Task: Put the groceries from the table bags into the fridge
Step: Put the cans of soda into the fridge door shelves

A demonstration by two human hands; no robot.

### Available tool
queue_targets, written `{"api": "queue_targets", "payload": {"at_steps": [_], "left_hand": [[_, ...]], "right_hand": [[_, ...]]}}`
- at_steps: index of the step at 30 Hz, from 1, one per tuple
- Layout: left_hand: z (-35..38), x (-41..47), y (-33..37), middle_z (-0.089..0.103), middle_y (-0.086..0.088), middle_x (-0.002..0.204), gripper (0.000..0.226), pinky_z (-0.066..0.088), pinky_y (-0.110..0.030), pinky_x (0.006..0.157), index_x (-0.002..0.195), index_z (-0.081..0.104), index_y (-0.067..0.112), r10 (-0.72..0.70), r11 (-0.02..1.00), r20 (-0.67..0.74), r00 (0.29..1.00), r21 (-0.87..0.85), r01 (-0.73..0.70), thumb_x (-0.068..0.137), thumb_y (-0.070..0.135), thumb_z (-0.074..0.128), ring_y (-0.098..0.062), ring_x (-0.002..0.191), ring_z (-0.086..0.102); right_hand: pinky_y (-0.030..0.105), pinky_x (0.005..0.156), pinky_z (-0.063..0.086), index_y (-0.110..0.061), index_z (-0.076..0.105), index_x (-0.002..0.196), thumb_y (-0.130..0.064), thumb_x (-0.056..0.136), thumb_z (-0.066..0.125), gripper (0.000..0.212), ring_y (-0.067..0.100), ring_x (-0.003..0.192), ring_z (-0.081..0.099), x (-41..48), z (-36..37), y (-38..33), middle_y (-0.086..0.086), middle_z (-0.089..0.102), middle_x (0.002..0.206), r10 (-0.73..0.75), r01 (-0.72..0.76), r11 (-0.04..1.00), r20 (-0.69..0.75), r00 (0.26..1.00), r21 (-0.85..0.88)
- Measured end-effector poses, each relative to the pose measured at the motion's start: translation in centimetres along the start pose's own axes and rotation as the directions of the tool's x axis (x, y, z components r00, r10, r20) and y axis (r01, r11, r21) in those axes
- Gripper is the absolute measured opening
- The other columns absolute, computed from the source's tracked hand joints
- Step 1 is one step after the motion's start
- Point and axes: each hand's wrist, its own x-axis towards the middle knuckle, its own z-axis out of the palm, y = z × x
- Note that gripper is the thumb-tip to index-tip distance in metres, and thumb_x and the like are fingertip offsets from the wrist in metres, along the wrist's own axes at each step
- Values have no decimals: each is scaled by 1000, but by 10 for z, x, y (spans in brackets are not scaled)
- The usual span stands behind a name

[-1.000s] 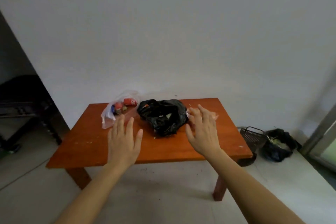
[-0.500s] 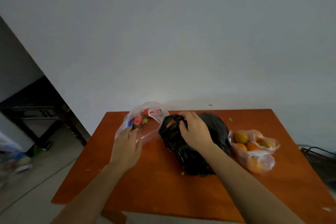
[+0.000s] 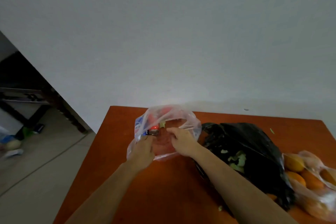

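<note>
A clear plastic bag (image 3: 169, 118) with red and blue drink cans (image 3: 154, 130) lies at the far left of the orange-brown table (image 3: 163, 187). My left hand (image 3: 143, 152) pinches the bag's near left rim. My right hand (image 3: 181, 141) grips the bag's right rim, and the two hold its mouth apart. To the right lies a black plastic bag (image 3: 251, 143) with green leaves showing through its opening. A clear bag of oranges (image 3: 312, 182) sits at the table's right edge.
A white wall rises right behind the table. A dark wooden piece of furniture (image 3: 27, 96) stands at the left, with blurred small items (image 3: 12, 143) on the tiled floor below it. The table's left edge runs diagonally down beside my left arm.
The view has come closer to the table. My right hand left the black bag and moved left to the clear can bag. Both hands now grip that bag's rim.
</note>
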Motion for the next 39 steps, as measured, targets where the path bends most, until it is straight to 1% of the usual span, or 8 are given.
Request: {"api": "queue_targets", "payload": {"at_steps": [5, 12, 18, 25, 31, 34, 36, 39], "left_hand": [[6, 65, -50, 57, -4, 135, 46, 49, -42, 97, 135, 51, 21, -25, 998, 130, 991, -59, 33, 91, 8, 44, -26, 118, 57], [23, 104, -110, 40, -10, 147, 51, 35, -44, 114, 141, 39, 17, -229, 972, -37, 973, -56, 226, 95, 31, 54, -28, 138, 35], [46, 120, -133, 34, -6, 151, 86, 43, -54, 106, 149, 20, 25, -319, 918, 175, 932, -187, 349, 82, 59, 62, -31, 136, 41], [59, 124, -137, 60, 6, 117, 63, 56, -26, 59, 135, 41, 23, -362, 875, 19, 932, -337, 347, 88, 61, 59, -10, 82, 65], [47, 109, -144, 66, 10, 87, 34, 58, -27, 52, 128, 53, 25, -360, 884, -9, 933, -323, 338, 104, 42, 37, -5, 65, 67], [35, 110, -152, 65, 3, 104, 28, 58, -31, 72, 123, 54, 17, -412, 906, -119, 903, -156, 393, 100, 33, 54, -14, 91, 66], [29, 115, -151, 58, -7, 111, 28, 54, -33, 82, 116, 51, 12, -420, 906, -209, 883, -30, 423, 93, 21, 64, -22, 99, 59], [28, 122, -132, 63, -5, 92, 9, 49, -20, 56, 95, 53, 13, -419, 906, -162, 894, -139, 399, 93, 7, 60, -11, 69, 60]], "right_hand": [[40, 112, 35, -12, 47, 147, 1, 95, 43, 54, 32, 134, 49, 73, 26, -7, 14, 54, 145, 165, -165, 986, 49, 985, -17], [45, 105, 45, -19, 38, 150, -11, 97, 48, 55, 35, 125, 55, 139, 70, 12, 16, 54, 140, 272, -267, 962, 113, 956, -64], [45, 112, 40, -17, 22, 156, -42, 100, 54, 69, 35, 136, 47, 181, 102, 25, 15, 41, 151, 369, -369, 923, 24, 929, 109], [44, 114, 36, -17, 1, 160, -61, 92, 55, 97, 35, 142, 40, 199, 111, 41, 14, 37, 158, 446, -461, 840, 118, 887, 287], [37, 104, 36, -24, 6, 161, -59, 94, 52, 88, 31, 140, 41, 189, 106, 40, 7, 35, 160, 415, -448, 832, 170, 894, 328], [24, 77, 40, -21, 36, 151, -53, 93, 54, 68, 10, 95, 60, 181, 99, 36, 1, 61, 130, 419, -454, 833, 175, 891, 317], [23, 58, 36, -23, 66, 101, -47, 90, 58, 28, 9, 74, 59, 179, 95, 37, -5, 69, 92, 449, -476, 834, 157, 880, 280], [22, 53, 38, -24, 67, 96, -40, 87, 64, 19, 15, 72, 63, 174, 92, 37, -13, 64, 75, 457, -477, 825, 139, 879, 303]]}}
